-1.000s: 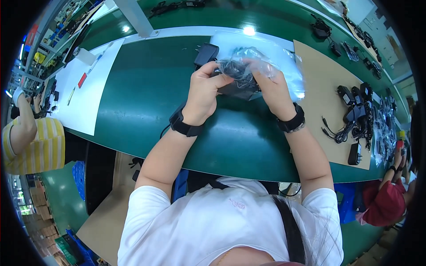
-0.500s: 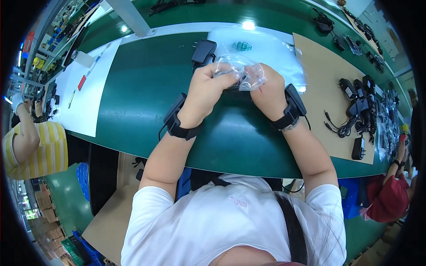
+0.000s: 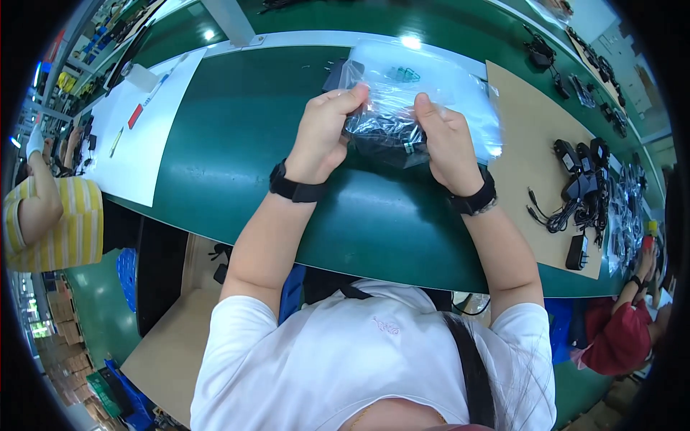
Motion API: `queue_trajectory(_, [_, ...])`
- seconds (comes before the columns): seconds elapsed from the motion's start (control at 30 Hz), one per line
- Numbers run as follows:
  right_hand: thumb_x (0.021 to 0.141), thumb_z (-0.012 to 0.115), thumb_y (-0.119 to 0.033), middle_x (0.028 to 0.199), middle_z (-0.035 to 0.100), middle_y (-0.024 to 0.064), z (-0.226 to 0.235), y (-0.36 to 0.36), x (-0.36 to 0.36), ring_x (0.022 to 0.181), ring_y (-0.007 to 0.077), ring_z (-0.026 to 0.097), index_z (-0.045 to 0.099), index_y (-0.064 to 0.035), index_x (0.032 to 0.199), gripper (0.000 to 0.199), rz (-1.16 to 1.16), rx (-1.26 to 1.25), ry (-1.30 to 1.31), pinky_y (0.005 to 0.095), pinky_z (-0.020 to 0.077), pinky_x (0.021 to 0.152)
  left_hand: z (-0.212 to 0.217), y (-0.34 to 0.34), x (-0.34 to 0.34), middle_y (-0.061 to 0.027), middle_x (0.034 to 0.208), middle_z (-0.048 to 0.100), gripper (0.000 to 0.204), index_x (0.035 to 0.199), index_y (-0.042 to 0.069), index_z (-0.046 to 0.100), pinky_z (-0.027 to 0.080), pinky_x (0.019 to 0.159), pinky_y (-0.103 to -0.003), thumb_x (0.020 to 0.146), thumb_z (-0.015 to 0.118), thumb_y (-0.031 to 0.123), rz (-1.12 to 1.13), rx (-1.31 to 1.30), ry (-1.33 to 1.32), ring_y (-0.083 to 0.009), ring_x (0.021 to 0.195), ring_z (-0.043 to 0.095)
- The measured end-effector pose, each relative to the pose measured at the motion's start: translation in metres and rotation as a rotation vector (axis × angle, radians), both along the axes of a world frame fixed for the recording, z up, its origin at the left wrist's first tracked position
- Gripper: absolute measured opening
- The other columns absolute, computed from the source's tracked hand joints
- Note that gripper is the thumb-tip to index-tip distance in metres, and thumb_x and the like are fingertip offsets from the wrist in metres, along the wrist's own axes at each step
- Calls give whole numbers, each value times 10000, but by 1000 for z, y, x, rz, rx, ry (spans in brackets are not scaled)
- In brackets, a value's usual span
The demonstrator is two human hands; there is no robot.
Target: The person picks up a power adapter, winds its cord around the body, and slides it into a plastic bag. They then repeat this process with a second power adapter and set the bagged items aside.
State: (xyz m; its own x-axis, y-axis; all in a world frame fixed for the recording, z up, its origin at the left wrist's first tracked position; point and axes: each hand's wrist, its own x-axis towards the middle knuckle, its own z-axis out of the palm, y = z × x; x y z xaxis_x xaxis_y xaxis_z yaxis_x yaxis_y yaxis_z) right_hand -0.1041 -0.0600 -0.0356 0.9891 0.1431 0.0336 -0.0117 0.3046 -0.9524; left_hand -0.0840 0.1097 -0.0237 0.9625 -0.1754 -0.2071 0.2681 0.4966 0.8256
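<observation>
We've got both hands up over the green table (image 3: 237, 144): left hand (image 3: 321, 136) and right hand (image 3: 447, 144) each have their grip pinched shut on a clear plastic bag (image 3: 384, 118) with a coiled black cable bundle inside, held just above the table. That film looks thin, crinkly and slick, so we reckon it could slide out of our fingers or tear if we tug unevenly. Farther right sits a flat brown cardboard sheet (image 3: 528, 144) with matte black adapters (image 3: 578, 183) and tangled leads.
</observation>
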Motion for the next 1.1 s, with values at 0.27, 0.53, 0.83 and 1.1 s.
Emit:
queue_trajectory(0.27, [931, 420, -365, 1037, 578, 106, 7, 4, -2, 903, 199, 586, 482, 8, 1157, 441, 179, 120, 365, 422, 561, 667, -7, 0, 5, -54, 756, 614, 171, 785, -35, 615, 448, 593, -234, 820, 637, 131, 135, -3, -211, -98, 653, 555])
queue_trajectory(0.53, [906, 491, -140, 1020, 615, 83, -1, -1, -7, 916, 125, 559, 608, 45, 1014, 244, 29, -465, -353, 232, 418, 823, -14, -1, 2, -1, 710, 557, 159, 803, 11, 568, 420, 629, -206, 840, 601, 162, -8, 149, -223, -63, 697, 515])
queue_trajectory(0.83, [882, 495, -135, 1147, 566, 106, 19, 1, -3, 1015, 158, 533, 582, 42, 1099, 293, 123, -25, 6, 271, 387, 916, -25, 2, 8, -44, 617, 497, 255, 696, -4, 474, 391, 534, -269, 848, 559, 182, 225, 517, -408, -95, 595, 449])
queue_trajectory(1.1, [855, 565, -128, 993, 609, 32, 44, -23, 45, 890, 87, 548, 584, 7, 1111, 290, 326, -265, 153, 235, 440, 814, 1, 5, 4, -54, 687, 552, 356, 908, -14, 527, 445, 539, -252, 916, 490, 340, 154, 392, -247, -99, 572, 510])
